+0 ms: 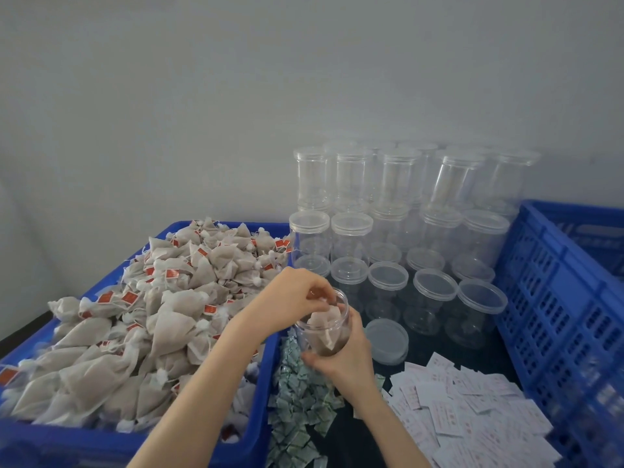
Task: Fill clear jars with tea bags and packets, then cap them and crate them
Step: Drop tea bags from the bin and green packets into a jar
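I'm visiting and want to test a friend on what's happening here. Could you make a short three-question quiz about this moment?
1. True or false: the open jar in the person's grip already wears its lid.
2. Which hand pushes a tea bag into that jar: left or right?
3. Green packets lie: A) inside the blue bin B) on the table beside it C) inside a capped jar.

Key: 1 false; 2 left hand, while the right hand holds the jar; 3 B.
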